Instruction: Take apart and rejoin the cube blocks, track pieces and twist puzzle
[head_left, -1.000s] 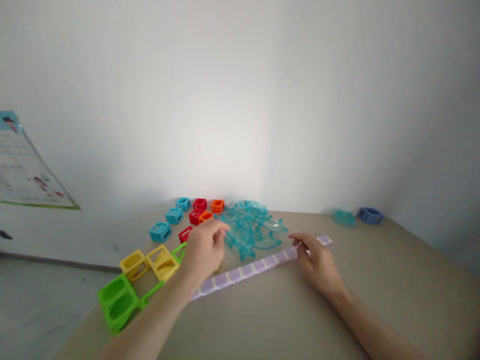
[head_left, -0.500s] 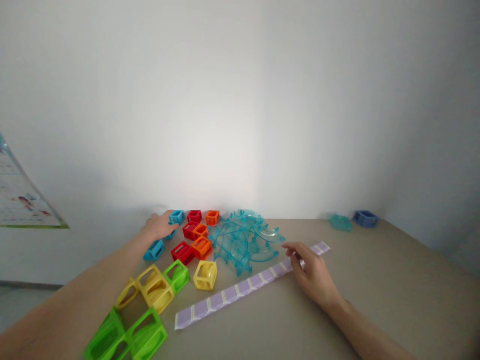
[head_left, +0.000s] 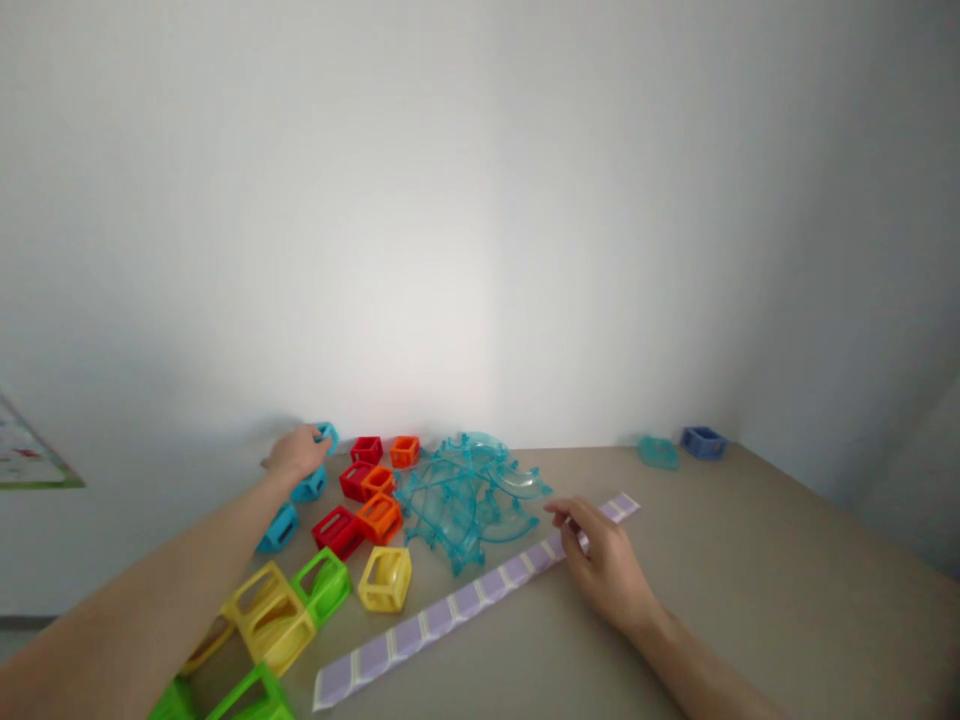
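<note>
At the far left, by the wall, my left hand closes its fingers on a light blue hollow block. Two more light blue blocks, one of them close below the hand, lie on the table. My right hand rests over the purple segmented strip, its fingers loosely bent and the thumb apart, with nothing seen in them. Left of its fingertips lies a heap of clear teal curved track pieces.
Red blocks and orange blocks stand between the light blue ones and the heap. Nearer are yellow blocks and green blocks. A teal piece and a dark blue block sit at the back right.
My left hand has taken hold of the rear light blue block, which now looks tilted. The whole view has shifted, with things lower and further left. My right hand stays at the strip.
</note>
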